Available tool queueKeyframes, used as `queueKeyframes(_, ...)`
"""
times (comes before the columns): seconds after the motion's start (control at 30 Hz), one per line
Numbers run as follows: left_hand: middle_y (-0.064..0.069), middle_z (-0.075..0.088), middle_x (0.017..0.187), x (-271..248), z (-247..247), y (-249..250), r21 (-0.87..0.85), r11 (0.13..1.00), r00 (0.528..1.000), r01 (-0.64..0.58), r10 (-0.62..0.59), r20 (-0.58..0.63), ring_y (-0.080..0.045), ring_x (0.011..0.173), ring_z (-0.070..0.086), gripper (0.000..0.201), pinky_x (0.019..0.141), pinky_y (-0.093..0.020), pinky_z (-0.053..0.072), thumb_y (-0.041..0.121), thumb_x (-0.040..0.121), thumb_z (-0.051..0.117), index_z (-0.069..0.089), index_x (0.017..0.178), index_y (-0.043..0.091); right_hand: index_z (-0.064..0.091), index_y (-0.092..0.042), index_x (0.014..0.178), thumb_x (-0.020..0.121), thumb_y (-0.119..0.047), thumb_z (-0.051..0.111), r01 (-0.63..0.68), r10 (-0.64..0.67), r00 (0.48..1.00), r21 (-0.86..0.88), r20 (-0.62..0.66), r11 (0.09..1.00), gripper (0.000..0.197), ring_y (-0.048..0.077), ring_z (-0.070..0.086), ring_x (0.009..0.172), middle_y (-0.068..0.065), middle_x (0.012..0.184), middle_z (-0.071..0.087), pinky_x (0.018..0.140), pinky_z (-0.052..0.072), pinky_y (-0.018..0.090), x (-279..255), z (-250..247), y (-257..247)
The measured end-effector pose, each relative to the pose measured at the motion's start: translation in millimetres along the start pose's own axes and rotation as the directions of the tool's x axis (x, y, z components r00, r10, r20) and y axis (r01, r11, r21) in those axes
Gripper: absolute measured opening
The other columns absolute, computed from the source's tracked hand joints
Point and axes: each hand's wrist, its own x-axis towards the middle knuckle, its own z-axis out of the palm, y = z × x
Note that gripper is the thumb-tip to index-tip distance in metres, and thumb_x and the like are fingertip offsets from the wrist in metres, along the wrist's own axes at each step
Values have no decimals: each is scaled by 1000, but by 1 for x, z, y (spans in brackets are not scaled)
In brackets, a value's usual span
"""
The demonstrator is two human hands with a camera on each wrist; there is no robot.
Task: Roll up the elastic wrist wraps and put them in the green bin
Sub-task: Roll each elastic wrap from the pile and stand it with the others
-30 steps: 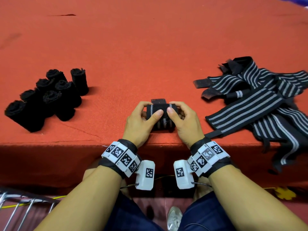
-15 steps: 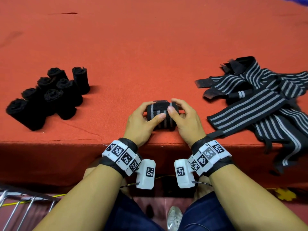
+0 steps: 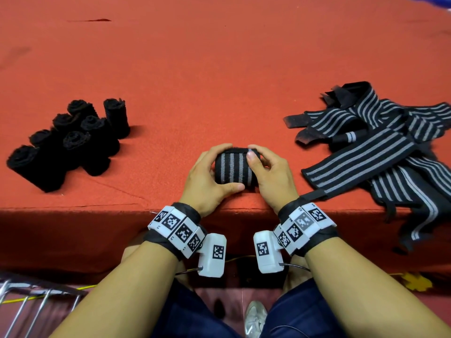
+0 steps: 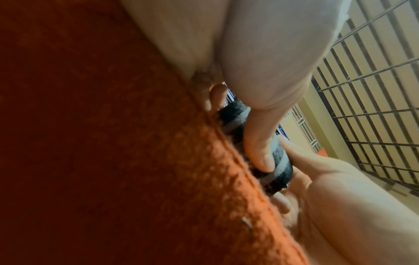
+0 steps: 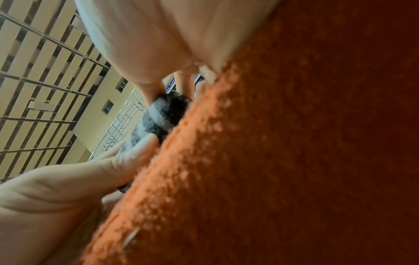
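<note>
A rolled black wrist wrap with grey stripes (image 3: 234, 170) lies on the orange cloth near the table's front edge. My left hand (image 3: 207, 176) grips its left end, thumb along the near side. My right hand (image 3: 268, 174) grips its right end, thumb pressing on top. Both wrist views show the same roll (image 4: 276, 157) (image 5: 156, 120) held against the cloth by fingers and thumbs. A heap of unrolled striped wraps (image 3: 380, 152) lies to the right. Several finished black rolls (image 3: 70, 140) stand at the left. No green bin is in view.
The orange cloth-covered table (image 3: 219, 69) stretches far back. One striped wrap end (image 3: 415, 223) hangs over the front edge at the right. A metal wire rack (image 3: 29, 303) sits low at the left, below the table.
The loose dark end tab that stuck out behind the roll has been wound in. The roll turned so its grey stripes face up, and my left thumb moved to its near side.
</note>
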Motion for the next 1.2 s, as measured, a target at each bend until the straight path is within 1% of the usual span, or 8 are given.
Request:
queueKeyframes(0.13, 13, 65, 123, 0, 2, -1, -85, 996, 999, 22, -26, -41, -9, 109, 66, 74, 95, -38, 56, 27, 68, 91, 57, 133, 39, 64, -34, 131, 90, -54, 57, 9, -9, 1000, -7, 1, 1000, 46, 12, 64, 108, -10, 122, 62, 100, 51, 40, -4, -3, -3)
queueKeyframes(0.27, 11, 68, 115, 1, 3, 1, -205, 977, 993, 56, -76, -93, -5, 99, 70, 69, 88, -27, 57, 33, 73, 87, 57, 135, 39, 54, -35, 140, 92, -28, 66, 118, -125, 989, 81, 85, 990, 50, 18, 54, 67, -7, 127, 53, 70, 52, 32, -7, -8, -2)
queueKeyframes(0.5, 13, 68, 117, 4, 3, 3, -148, 982, 988, 120, -133, -83, -2, 107, 66, 73, 98, -41, 56, 67, 68, 75, 51, 135, 53, 59, -23, 136, 96, -32, 62, 49, -52, 993, 34, 102, 998, 41, 12, 64, 112, 0, 125, 65, 92, 50, 17, -3, -9, 0)
queueKeyframes(0.67, 16, 62, 127, 0, -1, 3, -17, 997, 996, 82, -81, 22, -5, 117, 60, 100, 103, -40, 51, 59, 52, 89, 44, 140, 44, 67, -26, 85, 105, -40, 49, 37, -36, 999, -32, 37, 999, 30, -5, 56, 70, -22, 72, 62, 69, 42, 19, -3, -9, -6)
queueKeyframes(0.8, 14, 65, 120, -1, -5, 4, -80, 993, 996, 89, -86, 33, 0, 110, 62, 89, 102, -39, 52, 42, 55, 97, 54, 131, 29, 43, -18, 59, 101, -54, 48, 40, -39, 999, -71, 20, 997, 56, 8, 37, 56, -8, 57, 41, 57, 34, 34, -4, -6, -9)
queueKeyframes(0.97, 12, 69, 112, -4, -2, 10, -125, 989, 997, 72, -76, -23, -4, 105, 66, 82, 94, -34, 55, 57, 53, 92, 55, 123, 37, 61, -9, 76, 84, -87, 37, -35, 36, 996, -13, 85, 999, 82, 19, 52, 70, 14, 71, 60, 76, 50, 55, -3, -7, -8)
queueKeyframes(1.1, 13, 73, 103, -5, -1, 17, -181, 977, 992, 108, -118, -44, -4, 95, 70, 68, 88, -34, 58, 59, 60, 85, 62, 117, 32, 64, -31, 120, 92, -65, 47, 71, -78, 983, 50, 168, 996, 47, 8, 65, 100, -12, 111, 68, 90, 51, 32, -8, -9, -11)
queueKeyframes(1.2, 16, 74, 97, -4, 0, 19, -178, 972, 987, 153, -158, -16, -3, 88, 71, 67, 82, -32, 58, 66, 57, 80, 65, 113, 32, 62, -30, 122, 92, -57, 52, 79, -89, 982, 60, 169, 995, 42, -3, 63, 90, -23, 101, 67, 77, 47, 22, -9, -9, -9)
